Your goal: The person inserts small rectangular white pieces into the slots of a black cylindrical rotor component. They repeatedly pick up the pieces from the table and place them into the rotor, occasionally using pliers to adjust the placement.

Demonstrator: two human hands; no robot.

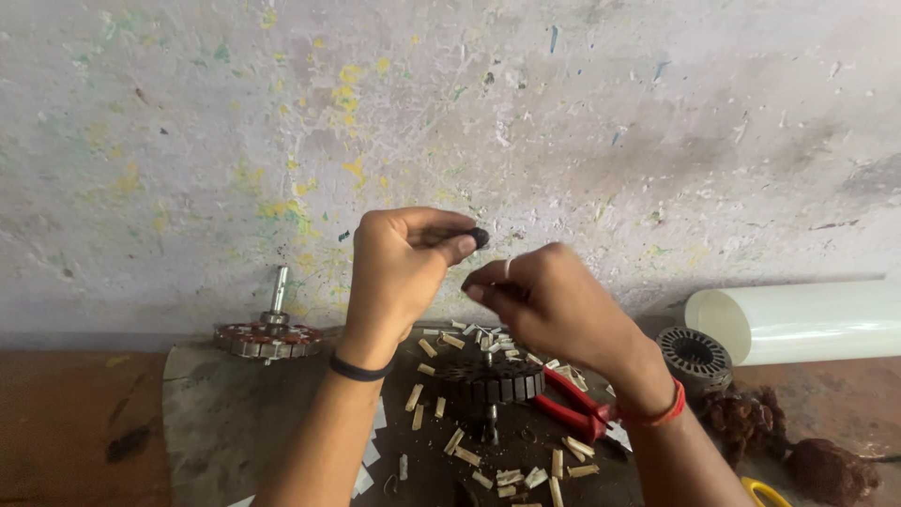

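Nearest, below the fingers, short pale wood slivers (466,456) are scattered on a dark work mat (225,422), with red-handled pliers (572,408) beneath the right wrist. Under both hands a black slotted round motor core (493,380) is stood on its shaft. The left hand (399,272) is pinched around a small black round piece (480,237); the right hand (549,300) is curled, fingertips pressed together just beside it on something too fine to identify. A loosened pinch could likely drop the piece among the slivers. Beyond, a wound rotor (267,338) is set against the stained wall (563,113).
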